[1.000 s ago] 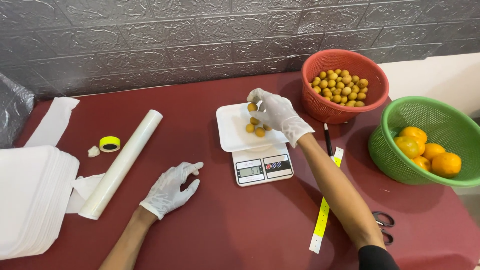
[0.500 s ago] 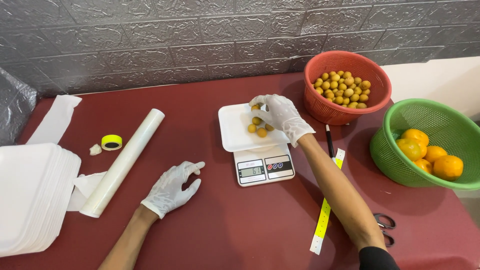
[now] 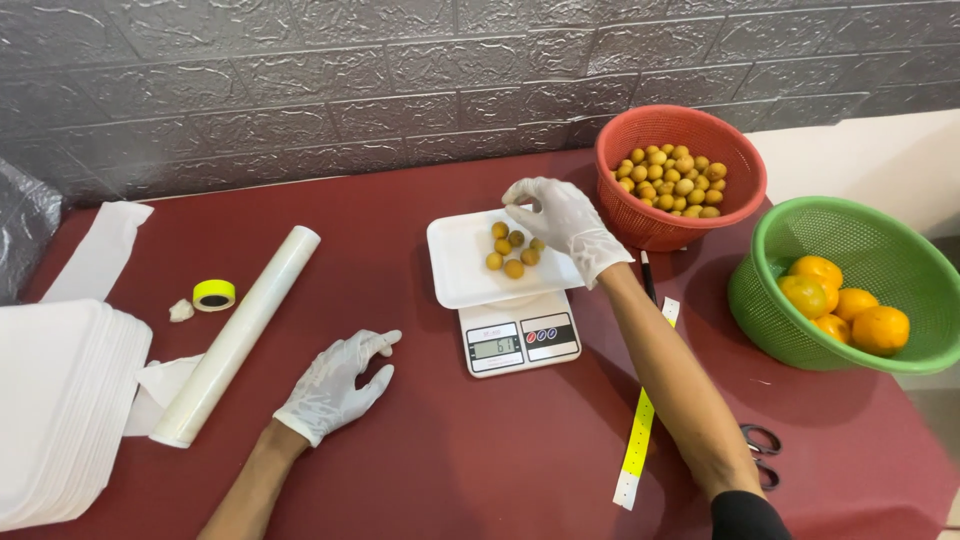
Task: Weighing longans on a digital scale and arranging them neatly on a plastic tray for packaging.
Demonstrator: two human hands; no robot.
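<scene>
The red surface [image 3: 480,470] holds a white tray [image 3: 462,262] of small fruits [image 3: 510,250]; the right hand [image 3: 560,225] hovers pinched at its 3 o'clock, and the left hand [image 3: 335,385] rests open.

Red basket [image 3: 640,225] crowds the scale [image 3: 520,340]; its left lies open.

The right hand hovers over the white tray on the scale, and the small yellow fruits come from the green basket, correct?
Not quite. In the head view, the small yellow fruits fill the red basket; the green basket holds oranges. The right hand is over the white tray.
</scene>
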